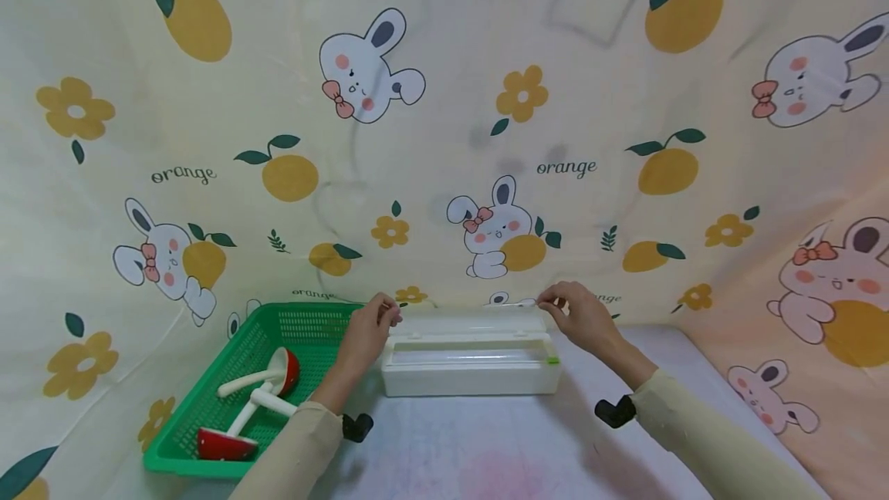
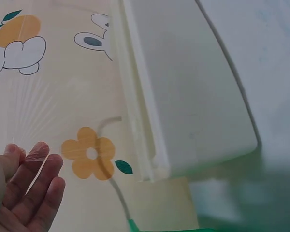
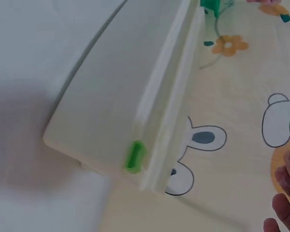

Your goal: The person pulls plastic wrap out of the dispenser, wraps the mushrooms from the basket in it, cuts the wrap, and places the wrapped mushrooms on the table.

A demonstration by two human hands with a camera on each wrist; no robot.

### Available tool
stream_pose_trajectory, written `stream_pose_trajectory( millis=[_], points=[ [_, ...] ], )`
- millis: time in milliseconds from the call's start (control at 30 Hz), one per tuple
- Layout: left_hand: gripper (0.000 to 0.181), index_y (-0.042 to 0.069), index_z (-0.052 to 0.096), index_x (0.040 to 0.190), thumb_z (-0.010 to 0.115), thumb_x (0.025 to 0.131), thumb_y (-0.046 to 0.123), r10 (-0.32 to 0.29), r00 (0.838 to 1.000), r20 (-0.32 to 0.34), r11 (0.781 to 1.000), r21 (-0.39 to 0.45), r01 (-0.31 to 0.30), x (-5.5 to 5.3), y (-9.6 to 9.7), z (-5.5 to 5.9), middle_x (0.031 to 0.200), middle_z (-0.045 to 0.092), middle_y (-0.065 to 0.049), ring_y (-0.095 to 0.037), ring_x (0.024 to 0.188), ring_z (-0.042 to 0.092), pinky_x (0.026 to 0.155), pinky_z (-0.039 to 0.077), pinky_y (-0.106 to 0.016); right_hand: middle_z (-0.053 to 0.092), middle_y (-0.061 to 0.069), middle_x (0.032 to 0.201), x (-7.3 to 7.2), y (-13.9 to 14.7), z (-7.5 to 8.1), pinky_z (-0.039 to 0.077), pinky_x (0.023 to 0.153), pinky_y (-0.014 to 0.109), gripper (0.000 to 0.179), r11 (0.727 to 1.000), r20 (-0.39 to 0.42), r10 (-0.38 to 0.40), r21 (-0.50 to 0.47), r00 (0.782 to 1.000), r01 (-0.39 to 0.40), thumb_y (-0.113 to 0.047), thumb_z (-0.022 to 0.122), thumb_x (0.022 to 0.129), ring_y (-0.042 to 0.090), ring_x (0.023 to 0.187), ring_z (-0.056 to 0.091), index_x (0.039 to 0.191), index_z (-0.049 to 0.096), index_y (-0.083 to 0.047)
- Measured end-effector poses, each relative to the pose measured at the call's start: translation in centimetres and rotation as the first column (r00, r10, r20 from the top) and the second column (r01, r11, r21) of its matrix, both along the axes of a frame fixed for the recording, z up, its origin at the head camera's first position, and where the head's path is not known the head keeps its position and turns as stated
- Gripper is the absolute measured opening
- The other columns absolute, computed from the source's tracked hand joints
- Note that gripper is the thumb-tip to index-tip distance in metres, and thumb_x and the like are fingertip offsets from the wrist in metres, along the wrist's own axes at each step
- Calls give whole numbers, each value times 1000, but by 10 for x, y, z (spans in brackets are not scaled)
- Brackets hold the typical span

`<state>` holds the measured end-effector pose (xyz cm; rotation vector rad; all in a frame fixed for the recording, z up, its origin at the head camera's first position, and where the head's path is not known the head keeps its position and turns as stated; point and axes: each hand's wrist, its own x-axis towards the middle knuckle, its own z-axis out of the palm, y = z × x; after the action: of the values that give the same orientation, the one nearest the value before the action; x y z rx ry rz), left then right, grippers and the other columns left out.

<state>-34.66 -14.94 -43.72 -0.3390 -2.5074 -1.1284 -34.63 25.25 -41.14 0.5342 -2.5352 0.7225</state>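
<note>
A white cling film dispenser box point(image 1: 472, 382) stands on the table with its lid point(image 1: 475, 321) raised at the back. A small green slider point(image 3: 135, 157) sits at the right end of its edge. My left hand point(image 1: 368, 329) pinches clear cling film point(image 2: 31, 108) above the box's left end; creases fan out from the fingertips in the left wrist view. Over the right end, my right hand point(image 1: 586, 320) holds the film's other corner between thumb and fingers. In the right wrist view only some fingers point(image 3: 282, 205) show, at the right edge.
A green plastic basket point(image 1: 197, 467) stands left of the box, close to my left forearm. In it lie red-and-white ladles point(image 1: 225, 444) with white handles. Behind the table hangs a cloth point(image 1: 444, 145) printed with rabbits and oranges.
</note>
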Motion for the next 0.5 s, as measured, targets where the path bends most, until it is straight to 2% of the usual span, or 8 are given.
stream_pose_trajectory(
  millis=[200, 333, 500],
  points=[
    [9, 11, 67, 109, 62, 111, 18, -2, 1000, -18, 1000, -6, 2, 0, 1, 10, 93, 77, -3, -18, 84, 70, 78, 58, -40, 75, 1, 102, 1, 1, 8, 55, 77, 36, 10, 1000, -6, -6, 9, 1000, 6, -8, 78, 99, 23, 93, 61, 108, 81, -12],
    [9, 11, 67, 110, 62, 111, 18, -3, 1000, -30, 1000, -5, 2, 0, 1, 15, 96, 78, -6, -18, 84, 70, 76, 58, -39, 75, 3, 103, 2, 0, 13, 57, 78, 37, 9, 1000, -19, -4, 7, 1000, 4, -9, 77, 100, 22, 93, 61, 109, 80, -11],
    [9, 10, 66, 111, 61, 111, 17, -1, 999, -33, 1000, -12, 0, 0, 2, 23, 95, 77, -4, -20, 84, 69, 77, 57, -40, 75, 4, 103, 1, 1, 18, 58, 79, 39, 9, 1000, -40, 6, -3, 999, -6, -8, 76, 101, 23, 92, 61, 109, 80, -10]
  ],
)
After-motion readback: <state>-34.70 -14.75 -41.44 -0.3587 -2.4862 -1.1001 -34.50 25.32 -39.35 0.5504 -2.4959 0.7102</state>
